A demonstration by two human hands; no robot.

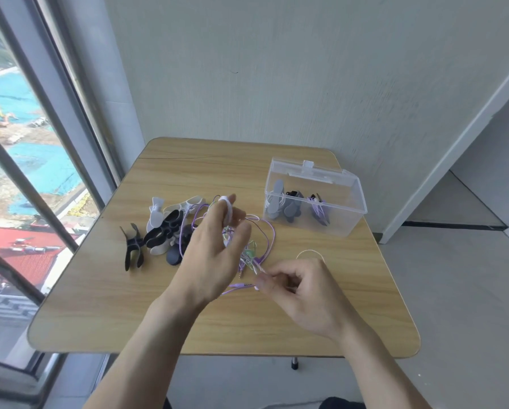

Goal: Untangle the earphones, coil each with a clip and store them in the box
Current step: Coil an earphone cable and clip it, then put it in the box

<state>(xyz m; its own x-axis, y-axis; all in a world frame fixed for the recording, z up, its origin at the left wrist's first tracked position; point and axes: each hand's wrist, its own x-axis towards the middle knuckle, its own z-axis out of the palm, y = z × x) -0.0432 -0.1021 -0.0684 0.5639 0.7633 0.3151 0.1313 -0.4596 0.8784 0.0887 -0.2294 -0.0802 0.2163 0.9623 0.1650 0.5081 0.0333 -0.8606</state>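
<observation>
Now | left hand (214,252) grip pinches white clip (228,212), upright | right hand (300,287) grip pinches purple earphone cable (238,286), lying left-right

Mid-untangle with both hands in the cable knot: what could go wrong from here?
1. The left hand holds a white clip raised while the right hand pinches a strand; pulling apart may tighten the purple and green tangle instead of freeing it.
2. Loops lie among the spare clips; a tug could drag them along.
3. The clear box looks closed, so storing needs a free hand.
</observation>
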